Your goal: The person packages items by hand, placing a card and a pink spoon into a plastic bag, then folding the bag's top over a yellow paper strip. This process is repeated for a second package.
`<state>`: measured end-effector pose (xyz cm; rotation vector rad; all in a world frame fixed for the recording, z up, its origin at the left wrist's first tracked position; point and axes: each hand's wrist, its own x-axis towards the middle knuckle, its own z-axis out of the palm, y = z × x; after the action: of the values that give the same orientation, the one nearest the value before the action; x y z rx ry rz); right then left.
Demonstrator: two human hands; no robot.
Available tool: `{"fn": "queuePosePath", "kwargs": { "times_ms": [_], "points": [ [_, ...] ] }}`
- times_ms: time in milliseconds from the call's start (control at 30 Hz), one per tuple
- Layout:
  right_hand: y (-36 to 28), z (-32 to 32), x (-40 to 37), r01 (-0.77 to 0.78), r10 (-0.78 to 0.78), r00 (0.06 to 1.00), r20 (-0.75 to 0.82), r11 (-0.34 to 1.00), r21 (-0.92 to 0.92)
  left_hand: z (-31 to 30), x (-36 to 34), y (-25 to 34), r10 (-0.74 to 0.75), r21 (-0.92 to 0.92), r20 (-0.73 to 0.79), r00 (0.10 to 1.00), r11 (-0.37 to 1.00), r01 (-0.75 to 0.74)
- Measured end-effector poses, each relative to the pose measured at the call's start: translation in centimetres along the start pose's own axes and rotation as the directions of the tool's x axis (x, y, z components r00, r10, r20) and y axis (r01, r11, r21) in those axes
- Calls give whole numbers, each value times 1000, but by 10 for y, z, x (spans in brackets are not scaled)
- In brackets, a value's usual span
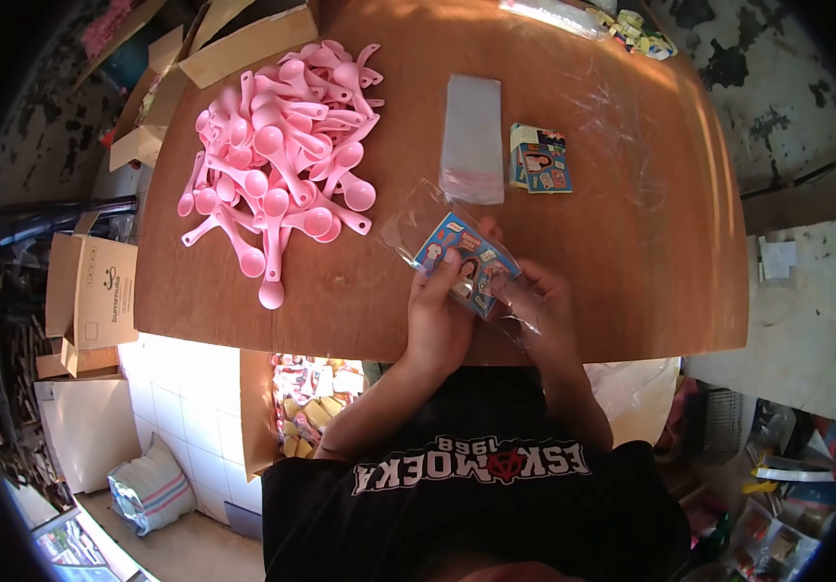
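A blue printed card (457,254) sits inside a clear plastic bag (403,225) near the table's front edge. My left hand (435,312) grips card and bag from the left, its thumb lying on the card's face. On the other side, my right hand (544,299) has its fingers closed at the bag's lower right end, over loose plastic. Just beyond my hands lies a stack of flat clear bags (473,136). To the right of that stack is a small pile of similar blue cards (540,163).
A large heap of pink spoons (277,145) covers the left of the brown table (389,310). Cardboard boxes (107,281) stand to the left. Below the front edge, a box holds colourful packets (316,388). Rolls of tape (636,34) lie at the far right.
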<state>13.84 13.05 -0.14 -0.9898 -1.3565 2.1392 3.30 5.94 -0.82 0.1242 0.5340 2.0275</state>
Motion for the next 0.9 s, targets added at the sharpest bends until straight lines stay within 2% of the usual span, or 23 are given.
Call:
{"fn": "queuePosePath", "kwargs": {
  "times_ms": [67,133,200,267,367,433,533,700,733,767,800,833,867,900],
  "points": [
    [3,1,0,50,-49,999,-11,993,111,-2,2,-1,46,-1,23,999,999,-46],
    [9,-1,0,61,-60,998,-13,996,62,-2,2,-2,93,-1,47,995,996,-93],
    [8,3,-3,74,-74,997,-15,997,12,0,0,-2,91,87,16,996,992,-92],
    [1,12,-7,83,-88,996,18,980,178,1,-2,-1,73,106,10,997,992,-74],
    [3,14,-7,95,-107,993,42,970,223,-1,-5,3,18,123,24,1000,992,-21],
    [7,10,-7,103,-116,992,55,975,195,-1,-6,3,-17,122,45,999,993,12],
    [10,8,-9,78,-91,994,66,981,177,3,-8,-2,39,86,73,997,995,-46],
    [13,8,-7,-14,7,998,64,993,119,-4,-9,-5,-58,47,43,997,997,56],
    [16,13,-5,173,-173,985,-17,985,1,-6,-8,-5,-56,47,45,997,997,54],
    [17,16,-5,342,-353,933,-75,931,-130,-7,-7,-5,-63,4,28,998,998,63],
    [14,20,-8,342,-353,933,-73,930,-130,-9,-7,-3,-71,-39,11,997,997,71],
    [6,24,-13,521,-600,789,-135,768,-373,-11,-6,-2,-69,-40,11,998,997,69],
    [3,27,-16,605,-805,580,-121,526,-598,-13,-5,0,-90,-90,21,996,992,91],
    [2,22,-17,607,-805,581,-118,525,-596,-15,-4,2,-109,-139,31,994,984,112]
  ]
}}
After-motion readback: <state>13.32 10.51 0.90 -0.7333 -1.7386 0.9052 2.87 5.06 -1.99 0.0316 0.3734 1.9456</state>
